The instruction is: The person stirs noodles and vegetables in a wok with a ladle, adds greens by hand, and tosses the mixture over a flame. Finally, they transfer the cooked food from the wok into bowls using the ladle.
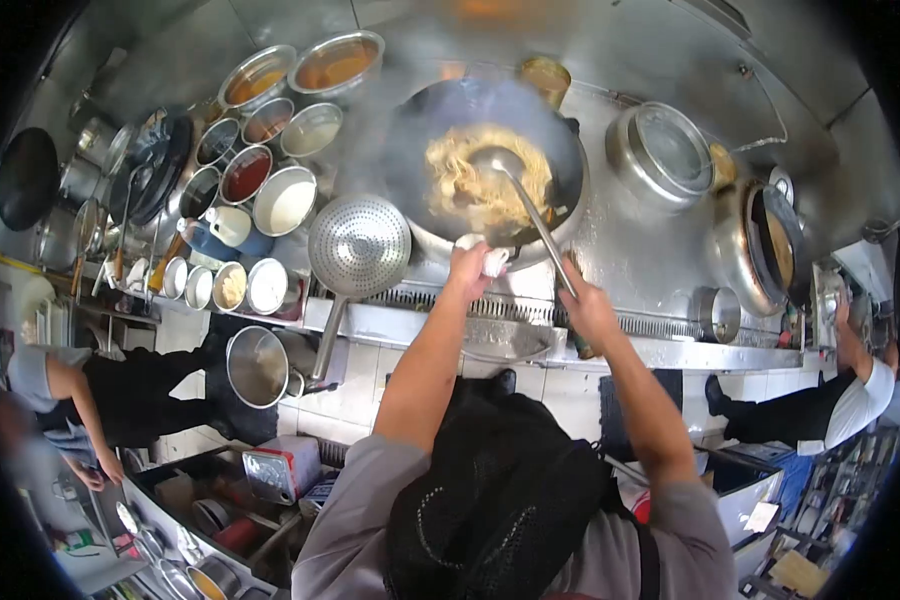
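Observation:
Noodles (448,168) lie in a dark, steaming wok (562,150) on the stove in front of me. My left hand (468,272) is closed around a folded white cloth (495,261) at the wok's near rim. Whatever part of the wok lies under the cloth is hidden. My right hand (592,312) grips the long handle of a metal ladle (536,218), whose bowl rests among the noodles. Left of the wok, a large perforated strainer (360,245) lies with its handle pointing toward me.
Several bowls of sauces, including a red one (246,175), crowd the counter's left side. A lidded steel pot (670,150) stands to the right. A stockpot (257,367) sits lower left. One co-worker (80,390) stands left, another (850,400) right.

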A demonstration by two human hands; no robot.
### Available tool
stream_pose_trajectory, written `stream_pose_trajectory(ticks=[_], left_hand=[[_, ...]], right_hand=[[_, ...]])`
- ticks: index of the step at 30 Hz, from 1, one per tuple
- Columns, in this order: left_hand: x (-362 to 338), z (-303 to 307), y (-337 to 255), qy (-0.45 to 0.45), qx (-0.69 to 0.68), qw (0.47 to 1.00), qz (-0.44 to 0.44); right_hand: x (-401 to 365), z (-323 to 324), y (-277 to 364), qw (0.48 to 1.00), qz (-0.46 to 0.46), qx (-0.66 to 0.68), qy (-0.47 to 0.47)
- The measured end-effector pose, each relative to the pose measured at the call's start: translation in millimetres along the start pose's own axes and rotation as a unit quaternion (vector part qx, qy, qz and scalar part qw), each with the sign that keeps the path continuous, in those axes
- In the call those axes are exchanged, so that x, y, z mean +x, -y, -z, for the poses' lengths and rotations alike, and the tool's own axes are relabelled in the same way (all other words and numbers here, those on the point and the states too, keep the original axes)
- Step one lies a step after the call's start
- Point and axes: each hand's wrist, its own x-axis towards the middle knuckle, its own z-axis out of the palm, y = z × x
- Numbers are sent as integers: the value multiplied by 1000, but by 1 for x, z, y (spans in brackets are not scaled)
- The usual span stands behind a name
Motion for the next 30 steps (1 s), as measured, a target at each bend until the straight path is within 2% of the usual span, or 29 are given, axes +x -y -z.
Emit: stream_pose_trajectory(ticks=[1, 2, 4, 5, 6, 7, 9, 10, 12, 14, 15, 16, 18, 19, 22, 23, 24, 26, 27, 29, 30], left_hand=[[-13, -6, -1, -23, 18, 999, -26], [-28, -9, -9, -25, 19, 999, -29], [-81, -9, -13, -40, -7, 997, -63], [-112, -10, -19, -1, -4, 998, -68], [-138, -20, -25, -20, 21, 996, -83], [-117, -13, -15, -26, -4, 996, -83], [-83, 0, 5, -39, -39, 996, -66], [-58, 10, 7, 21, -30, 997, -61], [-87, 5, 17, -28, -24, 995, -96], [-128, 12, 31, -19, -18, 991, -132], [-148, -4, 22, -17, 3, 984, -178], [-127, 4, 29, -21, 4, 984, -175], [-76, 32, 54, -24, -5, 995, -94], [-71, 21, 34, 4, -17, 996, -87], [-132, 13, 16, -5, -32, 997, -67], [-163, 1, 10, -44, -32, 995, -88], [-171, -7, 8, 2, 5, 985, -173], [-145, 5, 15, -90, 3, 992, -84], [-109, 28, 17, 7, -2, 998, -69], [-121, 31, 29, -18, 4, 999, -50], [-114, 16, 15, -26, 17, 998, -48]], right_hand=[[8, -10, 2, 999, 50, 8, 4], [3, 7, 7, 999, 53, 11, 3], [-23, 84, 13, 990, 64, -85, 91], [-34, 114, 5, 985, 75, -113, 105], [-36, 133, -6, 979, 87, -142, 116], [-32, 127, -19, 973, 93, -192, 93], [-24, 80, 2, 971, 76, -202, 106], [-20, 63, 18, 968, 72, -220, 97], [-34, 83, 30, 971, 66, -204, 109], [-56, 130, 11, 969, 81, -194, 127], [-54, 145, 4, 969, 87, -191, 132], [-45, 135, 7, 969, 87, -188, 136], [-28, 90, 21, 978, 77, -173, 85], [-19, 61, 15, 969, 73, -192, 136], [-44, 97, 20, 963, 109, -185, 161], [-52, 122, 15, 963, 120, -193, 148], [-52, 141, 17, 956, 92, -228, 160], [-39, 131, 28, 963, 56, -228, 135], [-39, 109, 27, 961, 53, -224, 153], [-27, 66, 20, 974, 116, -154, 121], [-27, 83, 21, 973, 124, -160, 108]])
